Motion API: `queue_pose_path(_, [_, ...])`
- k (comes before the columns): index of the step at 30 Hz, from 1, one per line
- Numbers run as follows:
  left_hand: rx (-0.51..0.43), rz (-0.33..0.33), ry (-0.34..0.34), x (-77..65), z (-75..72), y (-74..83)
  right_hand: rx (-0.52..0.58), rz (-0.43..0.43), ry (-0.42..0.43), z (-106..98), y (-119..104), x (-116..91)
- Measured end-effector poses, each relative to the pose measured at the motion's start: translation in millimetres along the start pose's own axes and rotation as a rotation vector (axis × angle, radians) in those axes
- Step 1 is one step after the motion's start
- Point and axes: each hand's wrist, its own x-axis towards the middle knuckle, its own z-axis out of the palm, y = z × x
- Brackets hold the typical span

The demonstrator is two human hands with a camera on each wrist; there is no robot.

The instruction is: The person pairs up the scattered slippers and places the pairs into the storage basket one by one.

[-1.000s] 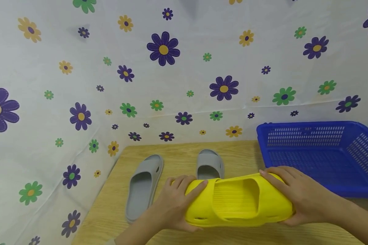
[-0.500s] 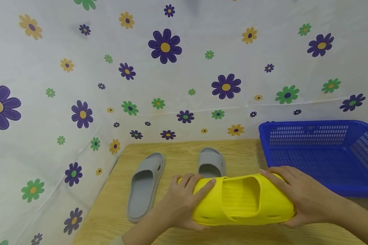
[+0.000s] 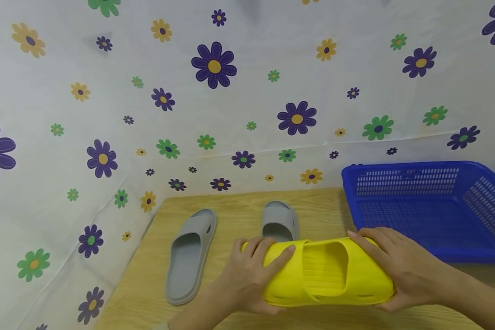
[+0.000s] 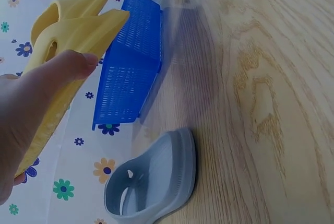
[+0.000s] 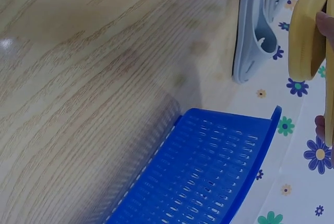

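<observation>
A pair of yellow slippers (image 3: pixel 365 268) is held off the table, fitted together with the toe ends at opposite sides and an opening in the middle. My left hand (image 3: pixel 249 279) grips the left end, thumb laid over the top. At the right end my right hand (image 3: pixel 408 268) grips the other toe, its thumb also on top. In the left wrist view the two overlapping slippers (image 4: pixel 86 28) show side by side, still partly apart at the far edge. Behind them, one grey slipper (image 3: pixel 279 215) is partly hidden; another grey slipper (image 3: pixel 185 266) lies to the left.
A blue plastic basket (image 3: pixel 474 256) with slotted walls stands at the right on the wooden table (image 3: pixel 231 206). Flower-printed cloth (image 3: pixel 247 91) hangs behind the table and along its left side.
My left hand has moved rightward toward the right hand, and the joined yellow slippers have become shorter from end to end. Grey slippers and basket stay in place.
</observation>
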Motion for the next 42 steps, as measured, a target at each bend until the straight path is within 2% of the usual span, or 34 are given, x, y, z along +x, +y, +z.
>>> queue_pose_path(5, [0.035, 0.022, 0.040, 1.9, -0.8, 0.7, 0.002, 0.014, -0.016, -2.4, -1.9, 1.1])
queue_pose_path(10, [0.024, 0.035, 0.058, 3.2, -1.2, 0.7, -0.010, 0.004, 0.008, -2.0, -2.0, 2.1])
queue_pose_path(15, [0.009, 0.044, 0.070, 4.9, -0.4, 1.5, -0.009, 0.003, -0.012, -2.6, -2.9, 4.3])
queue_pose_path(21, [0.005, 0.029, 0.097, 7.5, -0.2, 4.6, -0.019, 0.021, -0.030, -7.8, -2.0, 6.5])
queue_pose_path(24, [0.009, 0.028, 0.120, 9.0, 0.6, 7.5, -0.021, 0.010, -0.006, -8.2, -1.9, 6.8])
queue_pose_path(29, [0.008, 0.029, 0.135, 10.1, 5.6, 10.5, -0.022, -0.003, 0.010, -5.6, -1.9, 4.8])
queue_pose_path(34, [0.011, 0.022, 0.106, 10.8, 13.6, 11.0, -0.028, 0.037, -0.059, -3.5, -0.1, 0.8])
queue_pose_path(42, [-0.003, 0.000, 0.126, 10.1, 23.2, 6.4, -0.071, 0.051, -0.062, -2.6, 1.8, 2.6])
